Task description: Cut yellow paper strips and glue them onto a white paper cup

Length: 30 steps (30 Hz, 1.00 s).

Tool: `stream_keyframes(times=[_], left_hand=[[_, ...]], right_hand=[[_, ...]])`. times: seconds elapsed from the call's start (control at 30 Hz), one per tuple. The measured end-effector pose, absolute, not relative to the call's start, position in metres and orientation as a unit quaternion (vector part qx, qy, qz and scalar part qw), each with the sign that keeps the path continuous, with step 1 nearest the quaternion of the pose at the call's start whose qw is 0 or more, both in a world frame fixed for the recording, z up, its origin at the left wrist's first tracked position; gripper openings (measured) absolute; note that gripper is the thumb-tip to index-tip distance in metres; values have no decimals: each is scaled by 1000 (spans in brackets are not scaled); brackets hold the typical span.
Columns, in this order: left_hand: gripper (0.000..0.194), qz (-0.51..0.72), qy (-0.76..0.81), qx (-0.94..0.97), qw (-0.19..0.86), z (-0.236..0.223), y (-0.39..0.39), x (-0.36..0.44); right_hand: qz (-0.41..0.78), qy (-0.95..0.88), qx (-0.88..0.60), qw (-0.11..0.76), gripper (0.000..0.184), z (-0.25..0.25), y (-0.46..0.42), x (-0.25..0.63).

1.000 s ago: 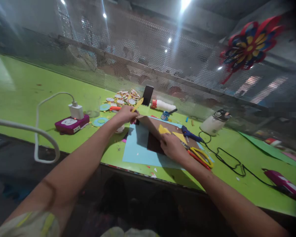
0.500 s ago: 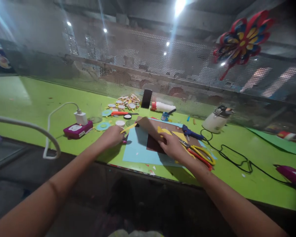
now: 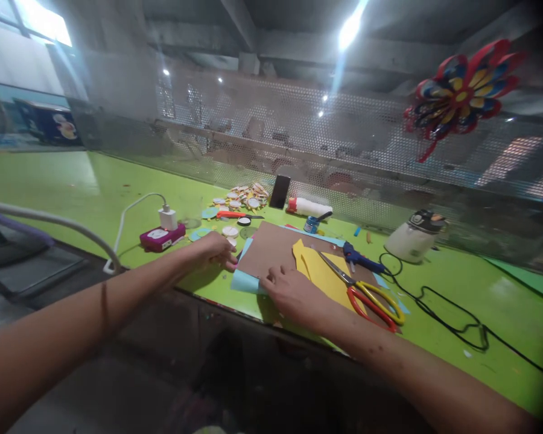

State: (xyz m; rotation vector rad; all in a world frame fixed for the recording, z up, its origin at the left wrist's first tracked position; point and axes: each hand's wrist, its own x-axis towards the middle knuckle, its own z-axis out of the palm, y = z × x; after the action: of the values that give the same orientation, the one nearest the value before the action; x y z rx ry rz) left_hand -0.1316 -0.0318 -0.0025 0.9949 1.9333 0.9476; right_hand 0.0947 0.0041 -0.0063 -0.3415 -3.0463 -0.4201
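Observation:
My left hand (image 3: 217, 250) is by the left edge of the paper stack, with its fingers drawn together. A small dark thing shows at its fingertips, too hidden to name. My right hand (image 3: 292, 295) rests on the front edge of the brown sheet (image 3: 269, 244), fingers bent and a little apart. Under the brown sheet lies light blue paper (image 3: 244, 282), its front edge showing. Yellow paper (image 3: 323, 274) lies on the brown sheet, to the right of my right hand. Scissors (image 3: 366, 292) with yellow and red handles lie across the yellow paper.
A blue glue gun (image 3: 362, 259) with a black cable lies at the right. Behind the papers are a blue jar (image 3: 311, 225), a white bottle (image 3: 310, 207), a phone (image 3: 280, 191), a red cutter (image 3: 235, 214) and a pile of round pieces (image 3: 248, 197). A purple power block (image 3: 163, 237) stands left.
The brown sheet, raised earlier, now lies flat over the blue paper. My right hand has moved toward the front edge. The yellow strip has left my left hand.

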Motion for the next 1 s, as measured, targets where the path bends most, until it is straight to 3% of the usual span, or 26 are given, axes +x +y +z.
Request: stream_keyframes(times=[0.1,0.3,0.5,0.7,1.0], left_hand=[[13,356,776,393,341,-1,-32,-130],[19,232,823,446,267,-5,-28,-134],[27,141,832,502,188,-17,-16,-129],[34,134,845,508,99,-24,-14,-120],[32,180,858,464,127,-23,-11,-113]], right_hand=[[-146,-977,-149,40,37,-11,10,94],[-139,-941,-289,108,21,-19,29,104],[-106,-909,-356,190,19,-16,37,111],[-60,-885,-389,251,16,-15,42,121],[-5,-858,-397,325,22,-15,50,133]])
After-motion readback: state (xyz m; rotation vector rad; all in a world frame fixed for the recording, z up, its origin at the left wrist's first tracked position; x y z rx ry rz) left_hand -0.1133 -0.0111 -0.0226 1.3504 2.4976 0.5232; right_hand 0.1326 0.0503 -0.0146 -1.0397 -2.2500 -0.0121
